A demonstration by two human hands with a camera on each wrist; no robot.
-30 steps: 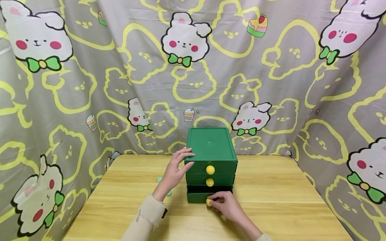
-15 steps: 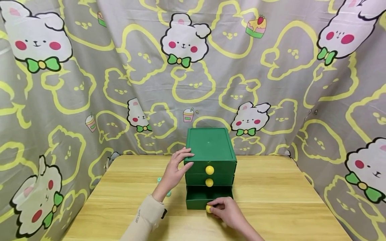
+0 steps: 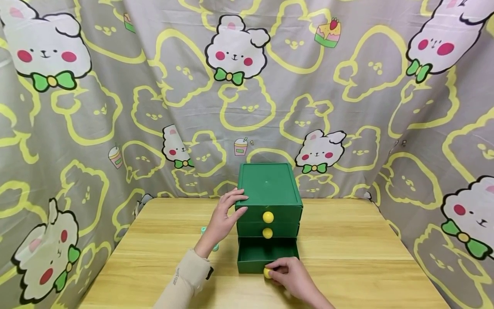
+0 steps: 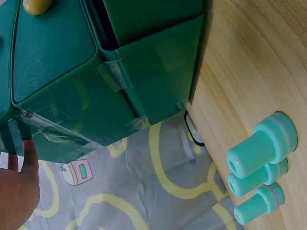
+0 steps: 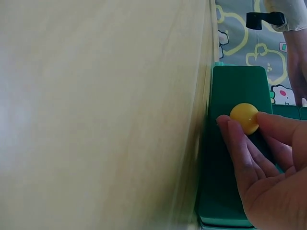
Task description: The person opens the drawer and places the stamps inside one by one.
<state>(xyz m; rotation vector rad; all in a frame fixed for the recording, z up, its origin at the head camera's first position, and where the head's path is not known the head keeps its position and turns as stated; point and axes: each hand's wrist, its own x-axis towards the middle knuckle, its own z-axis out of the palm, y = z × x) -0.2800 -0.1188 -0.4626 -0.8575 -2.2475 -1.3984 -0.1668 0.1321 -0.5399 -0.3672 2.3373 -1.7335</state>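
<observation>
The right hand point(image 3: 293, 279) comes in low from the near edge of the counter point(image 3: 355, 253), its fingers point(image 5: 244, 153) pinching the yellow knob point(image 3: 267, 273) of the bottom drawer point(image 3: 266, 257), which stands partly out of the green cabinet point(image 3: 269, 201). Bare counter lies in front of the drawer and on both sides. The left hand point(image 3: 224, 216) rests on the cabinet's top left corner, fingers straight. Behind that forearm stand three teal stamps point(image 4: 259, 167), clear of the drawer.

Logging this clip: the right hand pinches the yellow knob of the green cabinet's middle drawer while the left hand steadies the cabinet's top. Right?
Not quite. The right hand pinches the round yellow knob of the bottom drawer, not the middle one, as the head view shows. The left hand does steady the green plastic cabinet.
</observation>
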